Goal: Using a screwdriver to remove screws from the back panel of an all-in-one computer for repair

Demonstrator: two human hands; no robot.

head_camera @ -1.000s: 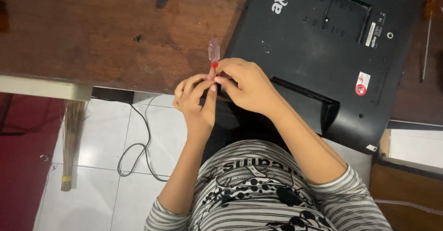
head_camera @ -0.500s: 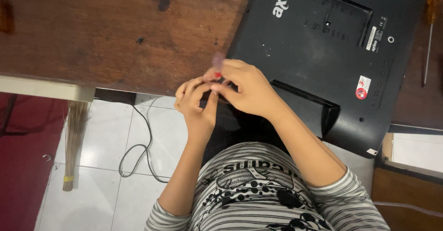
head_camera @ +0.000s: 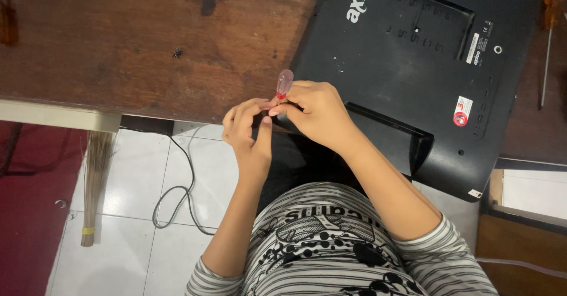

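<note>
Right hand (head_camera: 316,114) and left hand (head_camera: 248,132) grip screwdriver (head_camera: 284,85).

Clear pink screwdriver handle (head_camera: 284,82), black monitor back (head_camera: 413,65), dark brown wooden table (head_camera: 118,42), grey-striped shirt (head_camera: 331,249)

The screwdriver (head_camera: 284,84) has a clear pinkish plastic handle, glossy; the monitor back (head_camera: 413,71) at upper right is matt black plastic; the table (head_camera: 147,42) at upper left is dark, worn wood; the floor tiles (head_camera: 124,213) look smooth
</note>
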